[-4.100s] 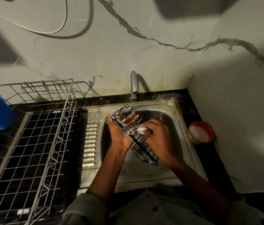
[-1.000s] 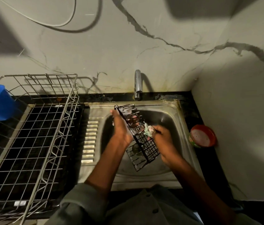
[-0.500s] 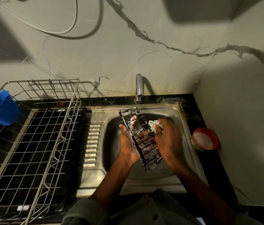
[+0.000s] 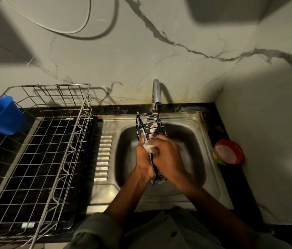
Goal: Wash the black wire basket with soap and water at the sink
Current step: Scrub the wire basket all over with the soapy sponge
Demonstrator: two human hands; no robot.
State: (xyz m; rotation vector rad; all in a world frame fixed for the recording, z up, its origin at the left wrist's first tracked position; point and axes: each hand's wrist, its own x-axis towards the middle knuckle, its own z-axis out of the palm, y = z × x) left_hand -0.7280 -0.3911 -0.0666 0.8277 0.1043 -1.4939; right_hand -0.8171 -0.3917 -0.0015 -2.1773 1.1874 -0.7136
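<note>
a person stands at a dull stainless steel sink (image 4: 191, 193) set in a black countertop (image 4: 234, 186), seen from above in dim light. both hands hold a black wire basket (image 4: 150, 123) over the basin. the basket is long and narrow, a grid of thin dark wires flecked with white soap foam. its long axis runs away from the person, the far end touching or just under the spout of a curved chrome tap (image 4: 156, 94), the near end low between the wrists.

the left hand (image 4: 143, 159) grips the basket's left side, fingers curled around the wires. the right hand (image 4: 166, 155) is closed around a small pale green scrubber (image 4: 148, 147), pressing it against the basket's middle.

left of the basin is a ribbed drainboard, then a large silver wire dish rack (image 4: 39, 150) with a blue plastic mug (image 4: 2, 117) hanging at its far left corner. right of the sink sits a round red tub (image 4: 228, 152) of pale soap; its side label is too blurred to read. the wall is grey-veined marble.
</note>
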